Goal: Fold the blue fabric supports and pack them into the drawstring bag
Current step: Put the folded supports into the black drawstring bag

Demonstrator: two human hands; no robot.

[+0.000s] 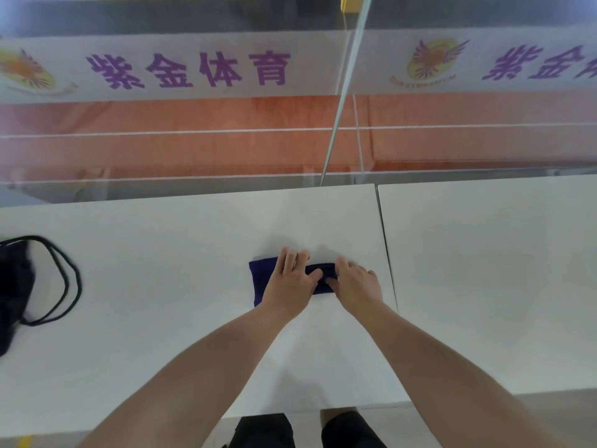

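Observation:
A dark blue fabric support (pixel 262 277) lies flat on the white table (pixel 161 270), right of the middle. My left hand (pixel 292 279) presses flat on its middle, fingers spread. My right hand (pixel 355 284) rests on its right end, and the thumb and fingers pinch the cloth edge there. Both hands hide much of the fabric. The black drawstring bag (pixel 14 286) lies at the far left edge of the table, its cord loops (pixel 69 282) spread toward the middle. Only one support shows.
A second white table (pixel 484 270) adjoins on the right, with a narrow gap (pixel 387 253) between them. A glass partition (pixel 290 140) with purple lettering stands along the tables' far edge. My legs in dark shorts (pixel 265 431) show below the near edge.

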